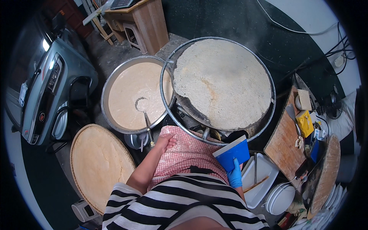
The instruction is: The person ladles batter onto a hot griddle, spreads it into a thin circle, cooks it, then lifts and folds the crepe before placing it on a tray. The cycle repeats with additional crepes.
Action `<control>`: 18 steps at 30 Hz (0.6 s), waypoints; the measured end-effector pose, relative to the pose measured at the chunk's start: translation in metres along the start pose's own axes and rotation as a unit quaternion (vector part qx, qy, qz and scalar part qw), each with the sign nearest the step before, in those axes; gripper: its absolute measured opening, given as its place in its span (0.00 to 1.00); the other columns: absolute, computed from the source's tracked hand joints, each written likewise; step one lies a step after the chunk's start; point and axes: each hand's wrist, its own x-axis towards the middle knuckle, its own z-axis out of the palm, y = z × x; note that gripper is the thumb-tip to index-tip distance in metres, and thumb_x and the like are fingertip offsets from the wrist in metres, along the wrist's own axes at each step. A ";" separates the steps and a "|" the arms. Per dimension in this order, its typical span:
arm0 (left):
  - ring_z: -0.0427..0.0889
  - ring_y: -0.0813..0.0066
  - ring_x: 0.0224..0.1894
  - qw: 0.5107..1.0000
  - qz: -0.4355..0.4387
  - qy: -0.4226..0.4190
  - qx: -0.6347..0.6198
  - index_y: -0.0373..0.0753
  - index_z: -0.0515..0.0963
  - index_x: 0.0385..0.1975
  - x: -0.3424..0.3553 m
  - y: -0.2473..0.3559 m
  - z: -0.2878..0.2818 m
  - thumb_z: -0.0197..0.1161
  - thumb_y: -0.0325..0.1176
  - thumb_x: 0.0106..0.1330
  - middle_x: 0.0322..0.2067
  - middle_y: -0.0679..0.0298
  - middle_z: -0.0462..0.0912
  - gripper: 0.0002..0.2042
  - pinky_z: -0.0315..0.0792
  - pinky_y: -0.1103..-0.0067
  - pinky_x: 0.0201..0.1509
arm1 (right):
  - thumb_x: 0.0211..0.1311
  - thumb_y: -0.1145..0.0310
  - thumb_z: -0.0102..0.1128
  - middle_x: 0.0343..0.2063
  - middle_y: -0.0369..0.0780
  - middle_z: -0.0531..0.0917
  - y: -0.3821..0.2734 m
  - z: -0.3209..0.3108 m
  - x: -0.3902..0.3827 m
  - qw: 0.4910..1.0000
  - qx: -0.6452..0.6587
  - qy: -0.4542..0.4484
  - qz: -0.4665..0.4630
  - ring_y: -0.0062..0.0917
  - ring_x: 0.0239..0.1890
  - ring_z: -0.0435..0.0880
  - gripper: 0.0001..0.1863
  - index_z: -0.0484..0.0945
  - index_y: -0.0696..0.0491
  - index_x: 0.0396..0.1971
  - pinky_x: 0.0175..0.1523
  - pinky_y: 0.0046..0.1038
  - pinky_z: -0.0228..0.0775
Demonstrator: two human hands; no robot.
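Observation:
My right hand (234, 174), in a blue glove, grips a flat blue scraper (234, 154) with a pale edge, held low beside the round griddle's near rim. A wide, pale sheet of batter (222, 82) covers most of the dark griddle (188, 107), and a brownish streak runs across it. My bare left hand (165, 142) is closed, its fingers curled against the red checked apron (184, 147); nothing shows in it. Just ahead of that hand, a ladle (147, 124) rests with its head in the batter of a large metal basin (111, 119).
A metal ring (275, 97) surrounds the griddle. At lower left lies a round tray of flatbread (97, 163). On the right are a wooden board (283, 140), a yellow packet (304, 123), a white tub (251, 199) and lidded white containers (281, 199). A vehicle (50, 92) stands at left.

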 end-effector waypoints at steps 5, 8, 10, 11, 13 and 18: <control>0.77 0.80 0.17 1.000 0.006 0.006 0.002 0.39 0.76 0.32 -0.002 0.000 0.002 0.53 0.37 0.64 0.20 0.64 0.80 0.09 0.71 0.86 0.19 | 0.58 0.73 0.53 0.50 0.44 0.70 -0.006 0.008 -0.005 1.000 0.009 -0.013 0.000 0.34 0.49 0.73 0.26 0.58 0.53 0.57 0.54 0.36 0.68; 0.77 0.78 0.18 1.000 0.008 0.015 -0.004 0.38 0.75 0.34 -0.001 0.000 0.007 0.50 0.37 0.66 0.21 0.63 0.80 0.10 0.71 0.86 0.19 | 0.58 0.73 0.53 0.52 0.44 0.69 -0.011 0.017 -0.010 1.000 0.010 0.007 0.022 0.34 0.50 0.72 0.27 0.58 0.54 0.58 0.56 0.34 0.66; 0.78 0.76 0.19 0.999 -0.002 0.035 0.008 0.38 0.73 0.36 0.003 0.002 0.012 0.48 0.37 0.67 0.24 0.62 0.80 0.11 0.72 0.85 0.21 | 0.57 0.73 0.54 0.51 0.43 0.70 -0.015 0.025 -0.013 1.000 0.008 -0.013 0.020 0.34 0.50 0.72 0.28 0.57 0.52 0.58 0.55 0.37 0.66; 0.78 0.75 0.22 0.999 0.029 0.025 -0.013 0.38 0.72 0.36 0.007 0.005 0.015 0.47 0.37 0.67 0.26 0.61 0.80 0.11 0.72 0.84 0.23 | 0.57 0.74 0.54 0.50 0.43 0.70 -0.017 0.029 -0.016 0.999 0.017 -0.023 0.026 0.34 0.50 0.72 0.28 0.57 0.51 0.58 0.55 0.38 0.66; 0.79 0.73 0.27 0.996 0.071 0.029 -0.046 0.38 0.71 0.38 0.020 0.014 0.024 0.45 0.38 0.68 0.30 0.59 0.79 0.11 0.74 0.82 0.27 | 0.56 0.74 0.55 0.48 0.42 0.73 -0.021 0.037 -0.024 0.997 -0.045 -0.067 -0.004 0.31 0.48 0.74 0.24 0.63 0.56 0.55 0.55 0.32 0.66; 0.78 0.72 0.35 0.990 0.110 0.011 -0.084 0.40 0.68 0.38 0.047 0.041 0.042 0.49 0.40 0.67 0.34 0.62 0.78 0.10 0.73 0.77 0.38 | 0.53 0.76 0.56 0.43 0.40 0.77 -0.035 0.049 -0.028 0.978 -0.157 -0.132 -0.039 0.27 0.45 0.75 0.22 0.70 0.59 0.50 0.51 0.26 0.67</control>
